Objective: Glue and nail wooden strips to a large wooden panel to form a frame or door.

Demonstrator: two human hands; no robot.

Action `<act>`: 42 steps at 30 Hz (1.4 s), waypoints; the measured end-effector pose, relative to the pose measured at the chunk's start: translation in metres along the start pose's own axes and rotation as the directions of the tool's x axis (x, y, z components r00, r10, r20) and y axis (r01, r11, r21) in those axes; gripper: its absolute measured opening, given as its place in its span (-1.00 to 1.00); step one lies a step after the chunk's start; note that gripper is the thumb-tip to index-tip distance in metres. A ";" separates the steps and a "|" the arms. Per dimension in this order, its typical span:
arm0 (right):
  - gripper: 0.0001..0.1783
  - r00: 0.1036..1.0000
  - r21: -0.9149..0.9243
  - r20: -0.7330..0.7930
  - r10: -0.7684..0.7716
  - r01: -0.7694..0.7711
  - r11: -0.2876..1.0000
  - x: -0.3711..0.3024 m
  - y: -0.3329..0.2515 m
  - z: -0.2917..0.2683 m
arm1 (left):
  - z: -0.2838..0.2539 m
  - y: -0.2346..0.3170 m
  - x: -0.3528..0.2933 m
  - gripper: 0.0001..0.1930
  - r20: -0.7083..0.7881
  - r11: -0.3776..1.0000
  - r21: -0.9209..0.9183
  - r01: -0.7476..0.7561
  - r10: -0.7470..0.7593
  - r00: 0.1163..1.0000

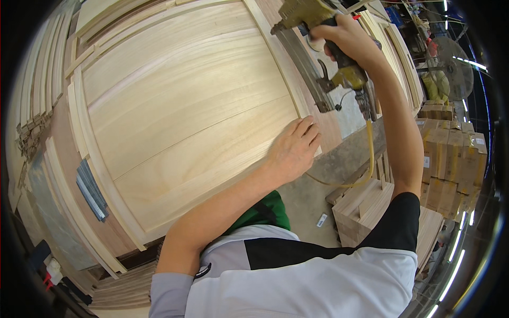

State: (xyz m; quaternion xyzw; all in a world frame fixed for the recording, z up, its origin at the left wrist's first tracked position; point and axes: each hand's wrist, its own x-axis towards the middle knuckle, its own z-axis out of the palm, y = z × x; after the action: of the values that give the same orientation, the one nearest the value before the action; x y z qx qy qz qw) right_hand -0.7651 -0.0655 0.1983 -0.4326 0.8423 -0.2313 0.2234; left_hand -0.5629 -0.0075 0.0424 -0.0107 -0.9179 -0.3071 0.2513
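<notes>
A large pale wooden panel (pixel 191 100) lies on the worktable, edged by narrow wooden strips. My left hand (pixel 293 152) is at its near right corner, fingers bent and together over the end of the right-hand wooden strip (pixel 275 53); the thumb is hidden. My right hand (pixel 354 42) is wrapped around the black grip of a yellow-green air nail gun (pixel 350 78), held up beyond the panel's right edge. The gun's long magazine (pixel 307 69) slants beside the strip, apart from my left hand. From the grip's end hangs a yellow air hose (pixel 369 151).
Several strips of collated nails (pixel 91 190) lie left of the panel. Long wooden slats (pixel 40 74) are stacked at the far left. Wooden boards (pixel 366 204) are piled low on the right, with cardboard boxes (pixel 448 153) behind. A fan (pixel 453 66) stands at the far right.
</notes>
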 end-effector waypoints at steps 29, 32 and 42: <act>-0.71 0.994 0.045 -0.038 0.103 -0.101 0.994 -0.058 -0.002 0.004 | -0.003 0.004 -0.003 -0.83 -0.200 0.959 -0.185 -0.217 0.179 0.963; -0.71 0.988 0.022 -0.079 0.131 -0.130 0.991 -0.064 0.005 0.013 | -0.005 0.005 -0.003 -0.89 -0.193 0.962 -0.175 -0.211 0.177 0.965; -0.69 0.979 0.079 -0.022 0.201 -0.198 0.977 -0.116 0.024 0.008 | 0.000 0.004 0.000 -0.86 -0.214 0.959 -0.237 -0.157 0.106 0.971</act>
State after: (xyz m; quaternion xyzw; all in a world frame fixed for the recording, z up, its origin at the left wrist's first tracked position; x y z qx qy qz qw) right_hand -0.7142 0.0414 0.1982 -0.3334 0.8753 -0.2464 0.2492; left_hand -0.5623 -0.0041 0.0448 -0.0731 -0.8388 -0.4034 0.3582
